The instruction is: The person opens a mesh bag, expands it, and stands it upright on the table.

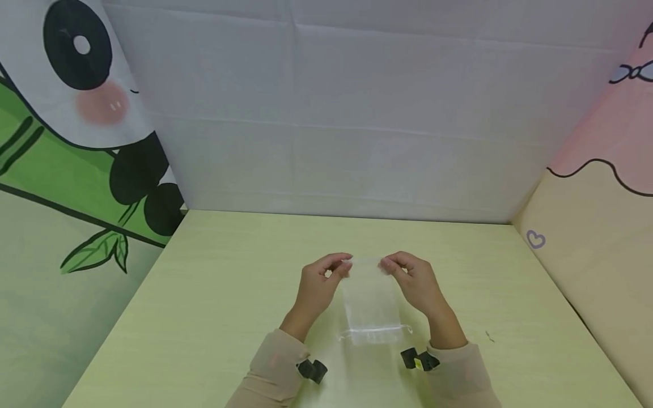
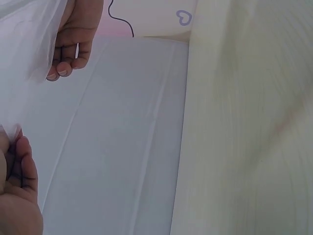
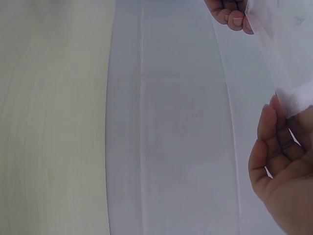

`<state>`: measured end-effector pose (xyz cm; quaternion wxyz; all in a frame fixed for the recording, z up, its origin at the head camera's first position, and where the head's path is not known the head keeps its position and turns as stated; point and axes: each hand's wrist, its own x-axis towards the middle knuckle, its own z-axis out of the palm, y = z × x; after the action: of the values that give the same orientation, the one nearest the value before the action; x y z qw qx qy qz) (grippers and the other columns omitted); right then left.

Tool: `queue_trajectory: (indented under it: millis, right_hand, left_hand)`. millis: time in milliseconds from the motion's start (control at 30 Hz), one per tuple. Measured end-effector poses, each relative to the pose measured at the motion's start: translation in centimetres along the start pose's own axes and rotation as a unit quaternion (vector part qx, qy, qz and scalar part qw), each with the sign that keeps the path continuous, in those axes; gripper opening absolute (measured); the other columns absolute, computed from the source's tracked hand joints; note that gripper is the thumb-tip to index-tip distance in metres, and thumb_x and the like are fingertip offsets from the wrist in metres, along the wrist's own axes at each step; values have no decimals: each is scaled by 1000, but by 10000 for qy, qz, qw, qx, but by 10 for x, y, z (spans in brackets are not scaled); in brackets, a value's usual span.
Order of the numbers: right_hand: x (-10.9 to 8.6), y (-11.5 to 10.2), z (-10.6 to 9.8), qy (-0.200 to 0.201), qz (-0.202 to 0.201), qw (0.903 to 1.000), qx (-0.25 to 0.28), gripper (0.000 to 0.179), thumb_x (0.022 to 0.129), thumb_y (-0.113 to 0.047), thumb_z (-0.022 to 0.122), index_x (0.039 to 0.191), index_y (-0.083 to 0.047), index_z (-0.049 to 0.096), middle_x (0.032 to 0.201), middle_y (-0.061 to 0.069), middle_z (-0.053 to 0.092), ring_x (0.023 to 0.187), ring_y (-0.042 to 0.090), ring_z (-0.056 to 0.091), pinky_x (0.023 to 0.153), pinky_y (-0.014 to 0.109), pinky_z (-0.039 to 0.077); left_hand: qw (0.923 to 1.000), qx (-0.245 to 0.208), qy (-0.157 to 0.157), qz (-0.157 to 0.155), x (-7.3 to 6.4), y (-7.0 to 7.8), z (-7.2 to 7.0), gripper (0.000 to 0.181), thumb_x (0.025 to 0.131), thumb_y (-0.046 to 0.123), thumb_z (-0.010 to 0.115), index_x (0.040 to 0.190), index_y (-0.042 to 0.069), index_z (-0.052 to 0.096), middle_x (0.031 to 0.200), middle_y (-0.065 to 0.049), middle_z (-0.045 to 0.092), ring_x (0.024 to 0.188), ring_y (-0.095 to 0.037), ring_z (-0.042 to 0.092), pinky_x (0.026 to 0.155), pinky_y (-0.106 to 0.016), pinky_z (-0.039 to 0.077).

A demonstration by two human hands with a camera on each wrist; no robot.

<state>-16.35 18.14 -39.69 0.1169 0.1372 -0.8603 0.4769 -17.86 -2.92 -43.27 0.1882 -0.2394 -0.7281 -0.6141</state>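
A small sheer white drawstring pouch (image 1: 371, 300) hangs between both hands above the table, its ribbon-gathered end toward the person. The left hand (image 1: 317, 286) pinches its far left corner between thumb and fingers. At the far right corner, the right hand (image 1: 415, 281) holds the fabric in the same kind of pinch. The left wrist view shows the thin cloth of the pouch (image 2: 24, 49) stretched from one hand to the other. In the right wrist view, a pouch corner (image 3: 298, 98) sits at the right hand's fingertips (image 3: 268, 120).
A pale yellow-green table (image 1: 229, 272) spreads under the hands. Behind it stands a creased white cloth wall (image 1: 331, 113). Painted side panels rise at left (image 1: 102, 170) and right (image 1: 597, 243). A small dark mark (image 1: 490, 336) lies on the table at right.
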Motion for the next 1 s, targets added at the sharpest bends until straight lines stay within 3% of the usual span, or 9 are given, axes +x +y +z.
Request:
queue_trajectory:
  millis: [367,567,667,800,1000]
  right_hand:
    - [-1,-1,0,326,-101,9989,333,16,94,-13,66,105,-3,74,82,-1,68,79,14,62,73,32,48]
    - [-3,-1,-1,341,-377,9969,599,14,93,-7,66,105,0,72,81,1,67,75,12,60,61,26,42]
    - [-3,-2,-1,366,-399,9962,678,10,93,-6,67,99,1,72,80,2,66,74,13,59,63,26,43]
    - [-5,-4,-1,280,-352,9969,649,9,94,-7,65,95,0,70,81,2,65,76,13,59,70,28,47]
    - [-5,-4,0,117,-401,9977,539,10,97,-7,60,91,-4,68,80,-1,62,77,13,57,70,30,47]
  left_hand:
    - [9991,217,-115,349,0,-2,1,3,89,-3,67,88,-4,69,76,-7,65,71,-16,59,59,-35,46]
    - [9990,177,-66,414,2,25,-3,4,89,-7,65,88,-7,70,77,-12,64,71,-13,57,62,-26,44]
    - [9989,61,-6,461,3,34,-5,7,88,-7,66,92,-7,72,76,-11,64,71,-14,59,63,-28,47]
    - [9991,-289,-73,312,2,34,-6,8,88,-7,65,93,-7,71,75,-14,64,72,-14,59,66,-30,49]
    - [9974,-592,-389,122,1,31,-8,7,90,-7,60,85,-7,64,76,-14,60,73,-11,55,68,-28,48]
